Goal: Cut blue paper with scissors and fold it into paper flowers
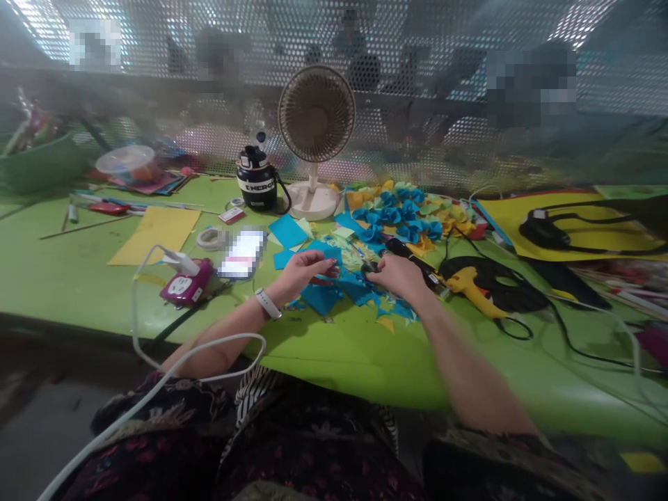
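Here we are at a long green table (334,355), and the left hand (305,273) is lying half-open, its fingertips (330,265) resting on a scatter of cut blue paper pieces (321,298). I cannot tell whether it is pinching anything. The right hand (399,275) is curling closed around a slim black tool (413,257), though its exact kind is hard to make out from here. The blue pieces are sitting right under both hands, near the middle of the table, and they're looking thin and light, probably soft and quick to slide or crease. A free edge or corner, pinched between finger and thumb, looks like the best place to take hold.

Just beyond them, a heap of blue and yellow paper flowers (396,216) is spreading across the table, and a yellow hot-glue gun (472,292) is lying to the right, trailing its black cord. Over on the left, a magenta power socket (185,282) is sitting near a roll of white masking tape (211,238) and a yellow paper sheet (155,235) — and a cream desk fan (316,115) is standing at the back.
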A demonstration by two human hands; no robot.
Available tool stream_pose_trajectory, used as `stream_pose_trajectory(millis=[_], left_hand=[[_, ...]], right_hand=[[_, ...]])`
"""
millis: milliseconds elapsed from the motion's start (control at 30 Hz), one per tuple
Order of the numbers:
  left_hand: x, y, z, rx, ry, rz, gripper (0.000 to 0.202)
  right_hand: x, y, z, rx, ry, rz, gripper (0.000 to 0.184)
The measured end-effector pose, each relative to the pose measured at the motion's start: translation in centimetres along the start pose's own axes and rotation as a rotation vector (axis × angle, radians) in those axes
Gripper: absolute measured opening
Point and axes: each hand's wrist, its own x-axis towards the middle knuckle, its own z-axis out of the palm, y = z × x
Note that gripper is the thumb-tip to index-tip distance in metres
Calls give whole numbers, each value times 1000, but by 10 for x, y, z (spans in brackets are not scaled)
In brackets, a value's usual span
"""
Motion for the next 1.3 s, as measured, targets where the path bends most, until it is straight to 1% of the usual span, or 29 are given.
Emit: stream_pose_trajectory(millis=[133, 333, 467, 600, 700, 800, 900, 1000, 1067, 1133, 1200, 1300], left_hand=[[2, -2, -2, -27, 13, -3, 36], [1, 0, -2, -33, 3, -7, 36], [0, 2, -1, -30, 7, 0, 37], [0, 2, 0, -39, 22, 12, 36], [0, 2, -1, -45, 42, 14, 35], [1, 2, -2, -50, 60, 23, 34], [1, 3, -2, -69, 61, 36, 35], [0, 4, -1, -94, 63, 51, 38], [-1, 6, 0, -111, 60, 64, 40], [-1, 7, 0, -131, 61, 76, 41], [-2, 7, 1, -150, 73, 83, 42], [-1, 7, 0, -178, 94, 102, 43]], right_hand=[[-1, 5, -2, 7, 15, 10, 17], [-1, 6, 1, 20, 3, 13, 31], [-3, 6, -1, 59, 42, 24, 35], [-2, 14, -6, 204, 73, 62, 33], [1, 23, -7, 390, 78, 57, 28], [2, 25, -8, 699, 9, 38, 21], [-4, 17, -13, 1002, -114, 46, 21], [-15, 3, -20, 1174, -244, -8, 24], [-22, -5, -23, 1232, -305, -72, 28], [-28, -11, -23, 1243, -316, -123, 34], [-31, -15, -20, 1224, -313, -144, 39], [-33, -22, -15, 1167, -312, -135, 48]])
